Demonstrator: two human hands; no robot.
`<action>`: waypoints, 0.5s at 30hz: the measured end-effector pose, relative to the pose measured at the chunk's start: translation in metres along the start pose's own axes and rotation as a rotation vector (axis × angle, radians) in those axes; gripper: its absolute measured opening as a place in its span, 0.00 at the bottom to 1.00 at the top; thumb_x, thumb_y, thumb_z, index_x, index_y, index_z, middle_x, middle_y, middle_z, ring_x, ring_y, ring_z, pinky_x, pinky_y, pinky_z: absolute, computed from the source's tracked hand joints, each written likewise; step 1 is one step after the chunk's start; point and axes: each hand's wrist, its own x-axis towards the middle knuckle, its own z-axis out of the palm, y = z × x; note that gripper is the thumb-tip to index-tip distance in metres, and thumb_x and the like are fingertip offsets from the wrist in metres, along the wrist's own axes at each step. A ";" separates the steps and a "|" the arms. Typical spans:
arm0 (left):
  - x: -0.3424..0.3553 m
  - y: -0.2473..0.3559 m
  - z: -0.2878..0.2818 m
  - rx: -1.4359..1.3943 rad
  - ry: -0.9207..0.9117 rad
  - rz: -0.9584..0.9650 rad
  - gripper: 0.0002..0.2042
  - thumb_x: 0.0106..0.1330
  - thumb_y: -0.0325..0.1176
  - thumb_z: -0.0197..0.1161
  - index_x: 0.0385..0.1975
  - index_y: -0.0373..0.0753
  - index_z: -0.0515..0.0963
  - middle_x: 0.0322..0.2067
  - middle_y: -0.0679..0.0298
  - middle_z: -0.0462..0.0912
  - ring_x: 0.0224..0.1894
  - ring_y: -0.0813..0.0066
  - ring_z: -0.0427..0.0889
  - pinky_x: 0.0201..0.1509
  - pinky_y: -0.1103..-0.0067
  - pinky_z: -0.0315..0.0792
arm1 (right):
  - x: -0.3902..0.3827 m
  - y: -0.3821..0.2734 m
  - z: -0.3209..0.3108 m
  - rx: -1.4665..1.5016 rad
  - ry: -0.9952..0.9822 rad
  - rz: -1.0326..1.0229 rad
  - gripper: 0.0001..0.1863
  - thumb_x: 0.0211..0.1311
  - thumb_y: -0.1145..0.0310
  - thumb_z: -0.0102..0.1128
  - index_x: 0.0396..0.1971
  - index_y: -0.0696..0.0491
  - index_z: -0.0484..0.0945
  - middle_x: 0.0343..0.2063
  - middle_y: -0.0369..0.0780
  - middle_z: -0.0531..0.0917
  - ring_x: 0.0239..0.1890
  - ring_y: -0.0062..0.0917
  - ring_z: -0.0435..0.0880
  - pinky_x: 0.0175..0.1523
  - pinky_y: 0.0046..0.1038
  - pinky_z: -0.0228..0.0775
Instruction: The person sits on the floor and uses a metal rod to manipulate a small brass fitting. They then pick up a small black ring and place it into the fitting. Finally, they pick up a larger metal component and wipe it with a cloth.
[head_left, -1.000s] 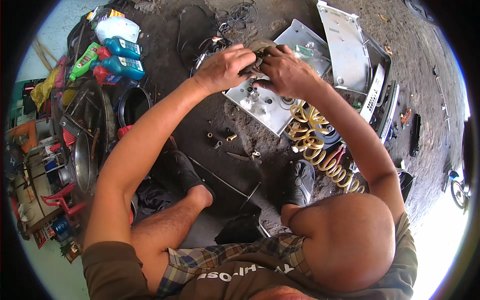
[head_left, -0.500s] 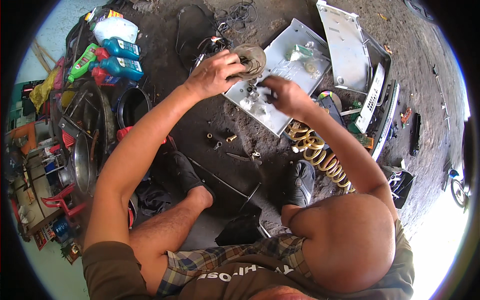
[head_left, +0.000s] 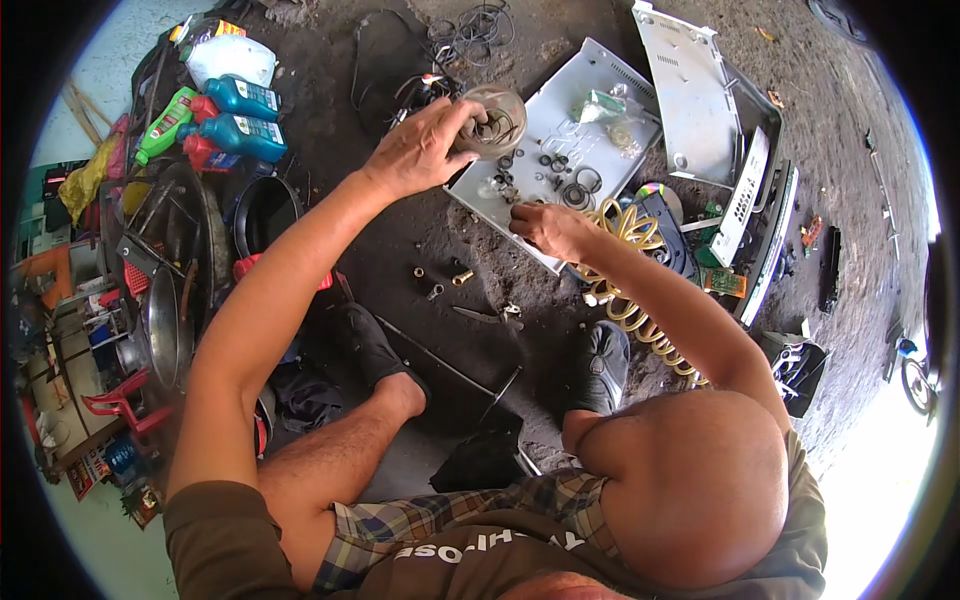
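Observation:
My left hand (head_left: 420,150) grips a round see-through jar (head_left: 508,105), tilted, with dark small pieces inside. It is held over the left edge of a grey metal tray (head_left: 562,92). On the tray lie black rubber rings (head_left: 577,196), other small dark parts and clear plastic bags (head_left: 622,128). At the tray's near edge, my right hand (head_left: 556,234) has its fingers curled down and pressed together among the small parts. Whatever those fingertips hold, if anything, is hidden.
A yellow coiled hose (head_left: 640,300) lies right of the tray, beside metal covers (head_left: 690,95). Brass fittings (head_left: 462,277) and a knife-like tool (head_left: 478,315) lie on the dark ground nearer me. Bottles (head_left: 240,135) and a black pan (head_left: 268,215) stand at left.
My right hand has moved back toward me to the tray's near edge, uncovering the rubber rings. My left hand has tipped the jar, so its contents show.

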 end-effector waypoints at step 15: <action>0.000 -0.005 -0.004 -0.009 0.060 -0.028 0.27 0.59 0.29 0.78 0.56 0.41 0.73 0.47 0.58 0.83 0.48 0.54 0.85 0.55 0.65 0.80 | 0.041 0.007 -0.048 0.147 0.128 0.152 0.20 0.65 0.75 0.57 0.57 0.57 0.78 0.43 0.50 0.86 0.45 0.49 0.89 0.46 0.44 0.85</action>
